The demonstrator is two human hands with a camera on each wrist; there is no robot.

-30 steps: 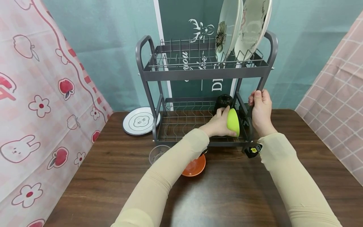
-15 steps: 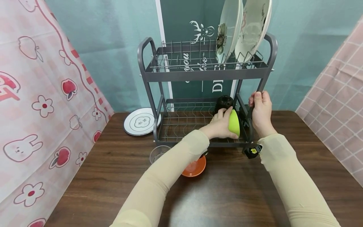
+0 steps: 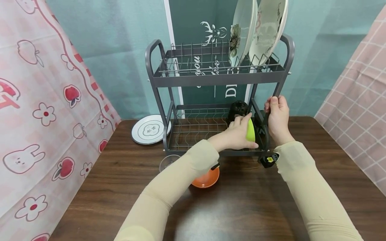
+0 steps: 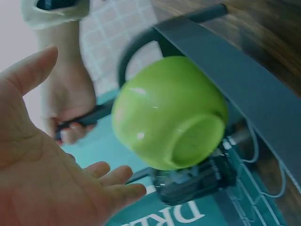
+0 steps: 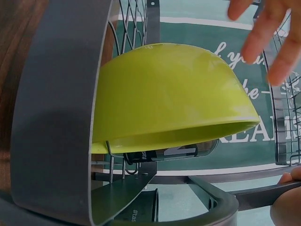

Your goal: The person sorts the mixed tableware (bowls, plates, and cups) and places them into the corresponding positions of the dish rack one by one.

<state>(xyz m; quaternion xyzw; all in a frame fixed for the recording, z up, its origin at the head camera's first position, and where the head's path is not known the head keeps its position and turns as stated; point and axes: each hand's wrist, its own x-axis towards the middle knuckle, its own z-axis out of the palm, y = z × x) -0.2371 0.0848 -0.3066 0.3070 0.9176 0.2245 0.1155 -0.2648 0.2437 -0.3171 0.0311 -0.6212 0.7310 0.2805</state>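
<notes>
A lime-green bowl (image 3: 251,130) (image 4: 160,113) (image 5: 174,94) stands on its side in the right end of the lower tier of a grey two-tier dish rack (image 3: 217,79). My left hand (image 3: 235,134) is beside the bowl, thumb and fingers spread; the left wrist view shows a gap between this hand (image 4: 51,155) and the bowl's base. With curled fingers, my right hand (image 3: 278,117) grips the rack's right-hand upright. Behind the bowl is a dark glass cup (image 3: 238,108) (image 4: 193,181), partly hidden.
Two large plates (image 3: 242,33) stand upright in the upper tier. A white plate (image 3: 150,129) lies left of the rack. In front are a clear glass bowl (image 3: 167,163) and an orange dish (image 3: 208,179), both partly covered by my left arm. Another dark cup (image 5: 141,207) sits at the rack's right side.
My left hand has opened off the green bowl and shifted slightly, its thumb now reaching past the bowl's lower edge. The bowl stays in the rack, and my right hand keeps its grip.
</notes>
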